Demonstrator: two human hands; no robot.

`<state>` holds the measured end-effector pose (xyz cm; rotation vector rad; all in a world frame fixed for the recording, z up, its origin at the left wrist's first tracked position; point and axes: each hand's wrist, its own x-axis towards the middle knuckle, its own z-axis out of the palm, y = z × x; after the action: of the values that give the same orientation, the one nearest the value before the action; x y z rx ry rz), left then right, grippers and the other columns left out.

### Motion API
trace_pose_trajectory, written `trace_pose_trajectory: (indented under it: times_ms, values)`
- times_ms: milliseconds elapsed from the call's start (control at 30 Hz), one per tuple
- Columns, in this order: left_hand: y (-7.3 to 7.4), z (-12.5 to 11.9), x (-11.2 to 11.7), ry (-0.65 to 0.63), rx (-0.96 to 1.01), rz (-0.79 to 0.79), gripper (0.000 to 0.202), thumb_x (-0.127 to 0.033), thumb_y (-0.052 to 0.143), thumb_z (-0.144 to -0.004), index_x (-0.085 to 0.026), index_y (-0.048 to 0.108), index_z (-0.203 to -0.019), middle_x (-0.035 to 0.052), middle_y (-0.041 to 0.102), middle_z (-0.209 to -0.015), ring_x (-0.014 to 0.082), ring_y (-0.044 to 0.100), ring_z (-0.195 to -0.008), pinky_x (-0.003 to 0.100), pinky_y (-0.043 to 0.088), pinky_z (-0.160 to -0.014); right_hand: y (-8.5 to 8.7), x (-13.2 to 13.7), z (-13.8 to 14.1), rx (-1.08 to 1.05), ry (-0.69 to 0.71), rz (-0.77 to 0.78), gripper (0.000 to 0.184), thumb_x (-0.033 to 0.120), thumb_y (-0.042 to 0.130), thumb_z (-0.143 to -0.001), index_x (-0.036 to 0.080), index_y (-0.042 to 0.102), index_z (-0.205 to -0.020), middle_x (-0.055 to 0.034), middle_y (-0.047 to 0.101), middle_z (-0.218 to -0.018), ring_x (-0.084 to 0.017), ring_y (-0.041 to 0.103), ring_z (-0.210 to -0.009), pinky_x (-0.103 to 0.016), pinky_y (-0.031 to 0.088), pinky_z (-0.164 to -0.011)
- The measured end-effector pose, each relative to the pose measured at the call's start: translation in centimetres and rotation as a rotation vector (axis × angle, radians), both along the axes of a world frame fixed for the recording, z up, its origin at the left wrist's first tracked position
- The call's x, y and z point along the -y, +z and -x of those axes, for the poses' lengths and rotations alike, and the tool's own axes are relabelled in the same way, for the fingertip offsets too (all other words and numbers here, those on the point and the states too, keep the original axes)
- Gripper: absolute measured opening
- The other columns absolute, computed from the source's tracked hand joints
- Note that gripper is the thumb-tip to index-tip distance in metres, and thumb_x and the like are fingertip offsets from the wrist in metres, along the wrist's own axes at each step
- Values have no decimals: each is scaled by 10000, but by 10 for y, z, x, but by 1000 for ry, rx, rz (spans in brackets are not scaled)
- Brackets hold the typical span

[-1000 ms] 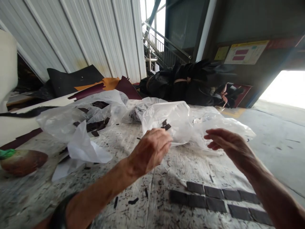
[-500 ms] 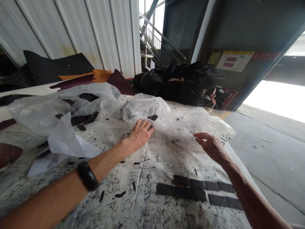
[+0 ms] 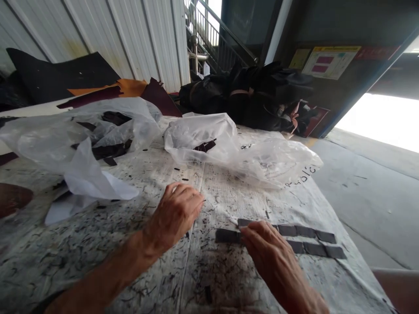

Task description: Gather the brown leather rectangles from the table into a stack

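Note:
My left hand [image 3: 175, 212] hovers low over the stained white table [image 3: 98, 244], fingers curled loosely inward with nothing visible in them. My right hand [image 3: 265, 246] lies flat with fingers stretched out on the near end of two rows of dark rectangular pieces [image 3: 314, 243]. A clear plastic bag [image 3: 209, 137] holding a few dark scraps lies beyond both hands. A second clear bag [image 3: 81, 131] with several dark scraps sits to the left.
White paper sheets [image 3: 88, 183] lie at the left. Dark, orange and maroon leather sheets [image 3: 98, 85] lean against the corrugated wall. Black bundles [image 3: 255, 93] are piled behind the table. The table's right edge drops to a concrete floor [image 3: 369, 183].
Both hands drew back from the plastic bag toward me. The right hand came down onto the rows of dark pieces; the left hand let go of the bag and curled.

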<state>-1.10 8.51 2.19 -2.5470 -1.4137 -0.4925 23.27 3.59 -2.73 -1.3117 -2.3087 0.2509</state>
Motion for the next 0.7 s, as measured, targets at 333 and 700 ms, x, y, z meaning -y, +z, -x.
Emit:
trace_pose_trajectory:
  times_ms: [333, 700]
  values:
    - [-33, 6, 76, 67, 339, 7, 141, -107, 522, -858, -196, 609, -924, 18, 684, -880, 182, 607, -864, 359, 423, -851, -12, -1, 27, 142, 3, -62, 202, 62, 574, -834, 184, 635, -983, -61, 610, -923, -220, 539, -830, -367, 439, -732]
    - [-55, 6, 80, 53, 371, -46, 166, -76, 542, -849, -167, 597, -976, 35, 681, -898, 196, 579, -953, 376, 382, -926, 18, -19, 34, 238, -35, 166, 63, 144, 669, -786, 186, 624, -802, -34, 612, -830, -223, 532, -797, -356, 388, -721]
